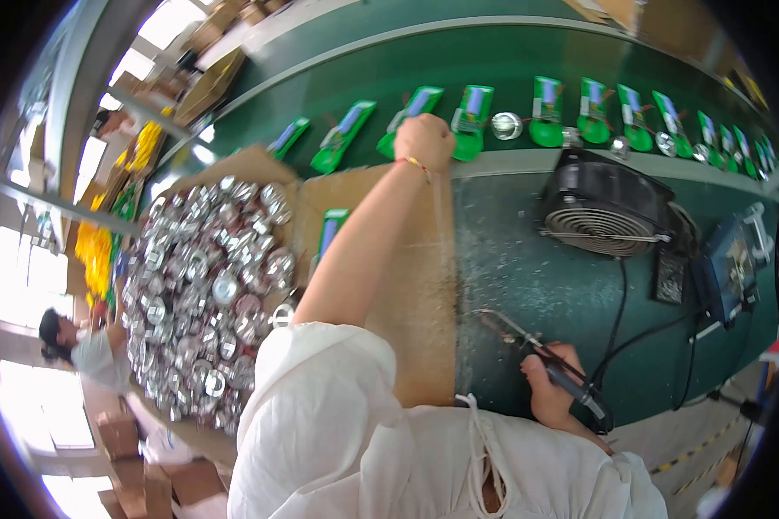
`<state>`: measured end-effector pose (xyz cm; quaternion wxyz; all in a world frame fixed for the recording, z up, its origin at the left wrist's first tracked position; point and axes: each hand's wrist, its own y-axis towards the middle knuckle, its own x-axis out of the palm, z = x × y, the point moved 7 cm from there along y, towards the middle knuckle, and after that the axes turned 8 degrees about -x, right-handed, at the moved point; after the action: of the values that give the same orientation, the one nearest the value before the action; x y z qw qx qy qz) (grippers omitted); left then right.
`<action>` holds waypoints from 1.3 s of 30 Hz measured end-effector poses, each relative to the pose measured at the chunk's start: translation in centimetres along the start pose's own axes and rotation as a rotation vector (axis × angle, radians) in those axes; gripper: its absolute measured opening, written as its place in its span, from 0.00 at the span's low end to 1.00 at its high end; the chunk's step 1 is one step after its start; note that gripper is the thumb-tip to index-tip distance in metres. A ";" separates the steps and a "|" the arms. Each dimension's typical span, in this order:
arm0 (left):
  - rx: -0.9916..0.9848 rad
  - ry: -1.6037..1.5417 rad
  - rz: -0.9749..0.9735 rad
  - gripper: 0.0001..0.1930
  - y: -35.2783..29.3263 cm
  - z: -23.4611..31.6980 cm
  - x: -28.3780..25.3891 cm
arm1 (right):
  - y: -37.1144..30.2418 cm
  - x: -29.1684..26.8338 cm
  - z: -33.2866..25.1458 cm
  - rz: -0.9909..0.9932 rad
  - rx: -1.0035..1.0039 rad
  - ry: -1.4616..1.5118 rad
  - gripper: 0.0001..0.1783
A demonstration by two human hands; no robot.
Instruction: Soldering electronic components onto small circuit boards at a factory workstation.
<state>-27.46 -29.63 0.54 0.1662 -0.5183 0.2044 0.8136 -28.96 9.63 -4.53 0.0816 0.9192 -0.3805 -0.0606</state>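
Note:
My left hand (426, 143), its fingers curled closed, is at the near edge of the green belt. It sits between a green paddle-shaped plastic casing (389, 141) on its left and another green casing (471, 145) on its right. What the fingers hold, if anything, is hidden. Low on the right, my right hand (552, 385) is wrapped around the dark handle of a soldering iron (571, 379), its thin tip pointing away to the upper left over the bench. Beneath my left forearm, one more green casing (331, 227) lies partly covered on brown cardboard (415, 285).
Shiny silver round parts (225, 290) fill a cardboard box at left. More green casings (545, 130) and silver parts (506, 126) line the belt. A black fan (606, 208) and a blue soldering station (729, 264) stand at right with cables. Another person (99, 355) is at far left.

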 end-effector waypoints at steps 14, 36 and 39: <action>-0.404 -0.291 0.376 0.12 -30.0 -11.0 -14.5 | -0.1 0.4 -0.2 0.042 0.017 0.044 0.08; -0.081 0.382 0.294 0.12 -33.7 -12.5 -11.3 | -1.0 0.7 -0.7 0.023 -0.098 0.045 0.11; -0.104 0.410 0.270 0.09 -33.5 -13.1 -11.2 | -1.0 0.5 -0.9 0.015 -0.105 0.042 0.11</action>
<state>3.42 -8.02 0.41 -0.0158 -0.6486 0.2589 0.7156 -27.74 10.07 -3.85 0.1381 0.9118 -0.3820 -0.0604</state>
